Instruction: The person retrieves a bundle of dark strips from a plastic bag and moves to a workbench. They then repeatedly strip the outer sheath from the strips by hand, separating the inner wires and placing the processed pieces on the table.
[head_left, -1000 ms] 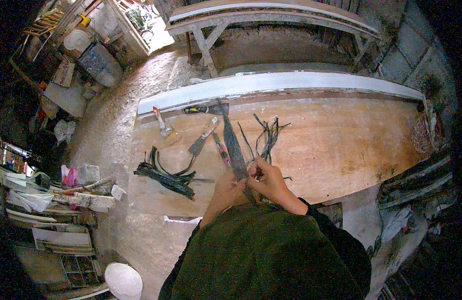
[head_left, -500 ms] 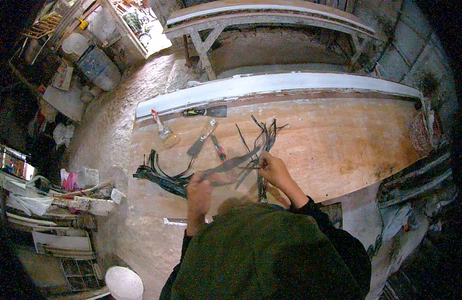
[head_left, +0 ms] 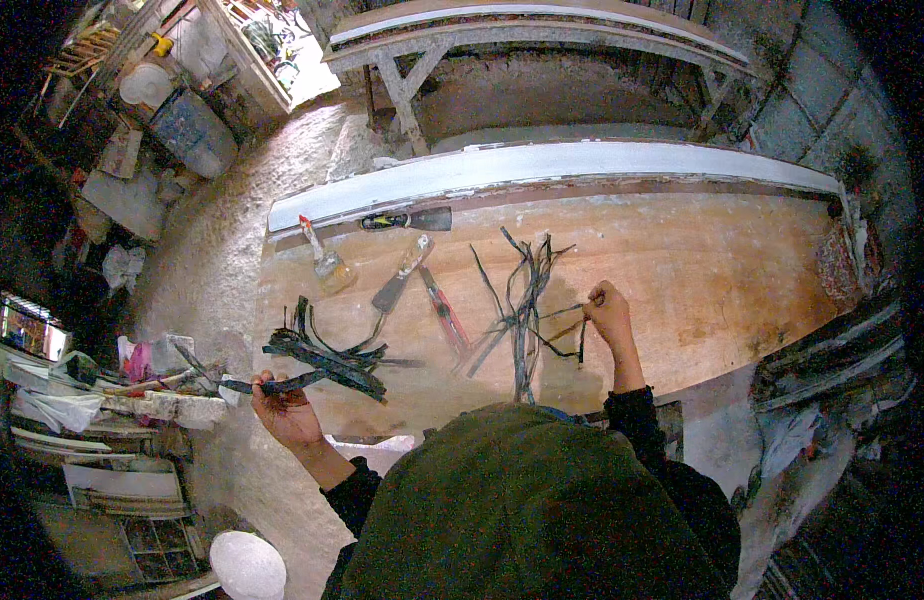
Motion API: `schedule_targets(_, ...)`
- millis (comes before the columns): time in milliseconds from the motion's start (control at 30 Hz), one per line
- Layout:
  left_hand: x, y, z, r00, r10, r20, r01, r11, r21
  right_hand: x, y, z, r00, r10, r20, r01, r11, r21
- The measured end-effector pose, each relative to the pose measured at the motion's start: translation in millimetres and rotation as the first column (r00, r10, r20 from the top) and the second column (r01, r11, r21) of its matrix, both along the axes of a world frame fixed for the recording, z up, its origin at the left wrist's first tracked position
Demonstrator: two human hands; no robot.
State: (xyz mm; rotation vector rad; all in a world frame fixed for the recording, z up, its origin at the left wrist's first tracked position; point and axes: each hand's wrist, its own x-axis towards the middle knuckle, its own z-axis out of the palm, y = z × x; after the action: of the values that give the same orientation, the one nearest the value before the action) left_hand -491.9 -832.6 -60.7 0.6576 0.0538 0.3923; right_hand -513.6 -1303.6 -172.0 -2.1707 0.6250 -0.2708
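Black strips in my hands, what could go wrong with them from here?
The wide strip in your left hand reaches past the left edge of the board in this view, so it might drop to the floor if released. The thin strip in your right hand runs toward the loose tangle and could snag there. The red tool beside the tangle might get dragged too.

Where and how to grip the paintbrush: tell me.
Take the paintbrush by its slim handle, probably from the left: the handle points away from the person, the wide bristles lie nearer, and a dark-bladed scraper on the right might crowd fingers coming from there.
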Motion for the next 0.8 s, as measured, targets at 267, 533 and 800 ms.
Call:
schedule_targets(267, 1, 21, -1, 0.994, 0.082, -0.074, -0.075, 0.992, 0.098, -20, -70, -22, 0.972, -0.235, 0.031, 0.232, 0.969, 0.084)
schedule_targets(533, 10, -56, -23, 0.927, -0.048, -0.371, 0.219, 0.874, 0.434, -8, -6, -4, 0.999, 0.004, 0.045, -0.021, 0.93, 0.366)
schedule_targets(800, 1, -144, -10, 0.819, -0.268, -0.508, 0.558, 0.58, 0.594, -1, 48, 17, 0.943, 0.304, -0.138, -0.283, 0.947, 0.152)
